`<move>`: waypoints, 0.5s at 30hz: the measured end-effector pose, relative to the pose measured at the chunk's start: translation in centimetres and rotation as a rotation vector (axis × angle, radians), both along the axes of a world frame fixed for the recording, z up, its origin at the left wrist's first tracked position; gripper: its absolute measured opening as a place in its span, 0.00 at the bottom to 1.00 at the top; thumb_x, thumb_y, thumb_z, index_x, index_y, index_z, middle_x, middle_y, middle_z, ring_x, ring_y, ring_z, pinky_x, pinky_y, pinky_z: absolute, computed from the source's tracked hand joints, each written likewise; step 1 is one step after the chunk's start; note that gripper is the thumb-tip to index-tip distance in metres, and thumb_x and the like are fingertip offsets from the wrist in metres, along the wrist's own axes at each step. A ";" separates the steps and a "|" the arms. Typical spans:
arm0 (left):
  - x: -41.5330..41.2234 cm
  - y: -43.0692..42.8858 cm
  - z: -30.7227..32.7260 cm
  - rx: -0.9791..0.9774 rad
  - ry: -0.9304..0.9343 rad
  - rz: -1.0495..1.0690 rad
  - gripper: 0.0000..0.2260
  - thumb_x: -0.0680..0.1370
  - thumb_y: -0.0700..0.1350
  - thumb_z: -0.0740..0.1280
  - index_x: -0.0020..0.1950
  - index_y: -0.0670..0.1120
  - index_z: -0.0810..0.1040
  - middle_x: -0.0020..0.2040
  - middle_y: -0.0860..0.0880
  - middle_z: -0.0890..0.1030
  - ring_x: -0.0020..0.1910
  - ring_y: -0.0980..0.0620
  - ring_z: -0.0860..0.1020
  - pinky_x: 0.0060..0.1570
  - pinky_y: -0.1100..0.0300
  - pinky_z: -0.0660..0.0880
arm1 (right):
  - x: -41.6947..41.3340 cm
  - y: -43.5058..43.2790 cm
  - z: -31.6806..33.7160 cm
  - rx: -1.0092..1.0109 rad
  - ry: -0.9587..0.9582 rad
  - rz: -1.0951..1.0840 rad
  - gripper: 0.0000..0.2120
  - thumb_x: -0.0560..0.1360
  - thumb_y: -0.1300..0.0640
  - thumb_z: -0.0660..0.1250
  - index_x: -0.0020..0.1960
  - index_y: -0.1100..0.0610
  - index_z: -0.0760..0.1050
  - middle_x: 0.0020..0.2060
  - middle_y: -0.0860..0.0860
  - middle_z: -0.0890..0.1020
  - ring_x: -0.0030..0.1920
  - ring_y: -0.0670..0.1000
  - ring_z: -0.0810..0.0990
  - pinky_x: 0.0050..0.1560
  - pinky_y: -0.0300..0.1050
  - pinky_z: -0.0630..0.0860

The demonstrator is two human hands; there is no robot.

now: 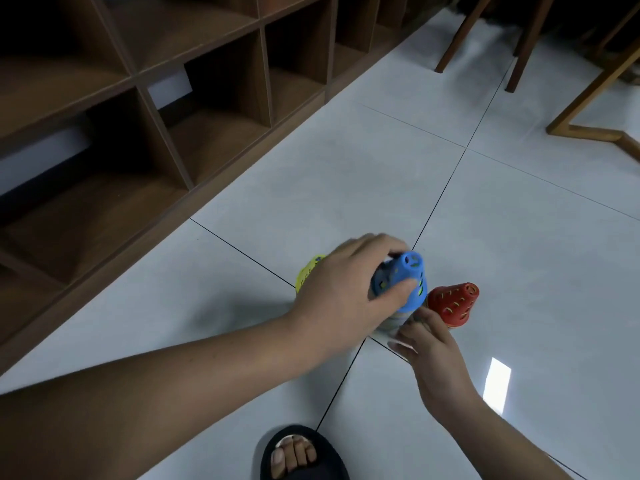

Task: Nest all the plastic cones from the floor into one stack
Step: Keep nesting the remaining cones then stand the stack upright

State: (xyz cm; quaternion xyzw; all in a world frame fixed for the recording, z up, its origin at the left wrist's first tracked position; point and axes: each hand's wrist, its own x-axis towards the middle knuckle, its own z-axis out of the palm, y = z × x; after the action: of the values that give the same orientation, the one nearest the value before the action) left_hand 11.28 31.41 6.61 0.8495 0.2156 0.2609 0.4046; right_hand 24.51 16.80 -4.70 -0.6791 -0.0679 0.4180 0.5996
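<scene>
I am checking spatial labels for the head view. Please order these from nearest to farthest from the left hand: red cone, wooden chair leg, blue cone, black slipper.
1. blue cone: gripped by the left hand itself.
2. red cone: on the floor, just right of the blue one.
3. black slipper: at the lower edge, toward the person.
4. wooden chair leg: far off, upper right.

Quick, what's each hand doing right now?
Left hand: grips the blue cone.
Right hand: fingers at the base of the stack; grip cannot be told.
</scene>
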 end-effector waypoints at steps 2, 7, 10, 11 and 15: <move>0.5 0.8 2.2 0.036 -0.077 0.027 0.14 0.80 0.50 0.74 0.65 0.54 0.79 0.58 0.59 0.82 0.58 0.55 0.79 0.55 0.58 0.76 | 0.2 1.1 2.8 0.064 -0.038 -0.024 0.20 0.79 0.70 0.64 0.68 0.56 0.79 0.58 0.63 0.85 0.54 0.59 0.85 0.57 0.55 0.79; 1.6 4.5 6.7 -0.004 -0.244 0.082 0.16 0.83 0.50 0.72 0.69 0.48 0.78 0.59 0.55 0.83 0.60 0.54 0.81 0.58 0.50 0.79 | 0.3 4.0 9.4 0.174 -0.137 -0.016 0.19 0.79 0.66 0.66 0.67 0.54 0.80 0.57 0.60 0.87 0.53 0.57 0.85 0.57 0.56 0.76; 1.8 6.7 9.1 -0.126 -0.389 0.145 0.14 0.85 0.48 0.69 0.69 0.45 0.77 0.57 0.51 0.84 0.57 0.55 0.83 0.60 0.50 0.80 | 0.0 5.7 12.5 0.275 -0.171 -0.002 0.19 0.80 0.67 0.67 0.69 0.57 0.79 0.56 0.62 0.86 0.55 0.56 0.84 0.56 0.54 0.78; 1.7 7.4 9.8 -0.128 -0.424 0.165 0.14 0.86 0.47 0.68 0.69 0.44 0.77 0.57 0.49 0.84 0.56 0.56 0.82 0.62 0.50 0.80 | -0.1 6.3 13.2 0.293 -0.189 0.016 0.19 0.80 0.67 0.68 0.69 0.57 0.79 0.56 0.61 0.86 0.55 0.55 0.84 0.56 0.53 0.78; 1.1 9.4 11.2 -0.122 -0.486 0.213 0.15 0.86 0.50 0.67 0.70 0.43 0.76 0.60 0.47 0.83 0.59 0.47 0.82 0.65 0.40 0.78 | -1.1 8.5 13.9 0.305 -0.286 0.158 0.20 0.80 0.67 0.69 0.71 0.55 0.78 0.56 0.56 0.87 0.55 0.57 0.85 0.57 0.52 0.80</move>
State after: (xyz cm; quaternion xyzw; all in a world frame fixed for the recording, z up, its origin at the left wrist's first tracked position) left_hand 12.39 40.80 17.83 0.7085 0.2155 0.4848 0.4654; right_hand 23.40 25.33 9.24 -0.6255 -0.2677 0.3479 0.6450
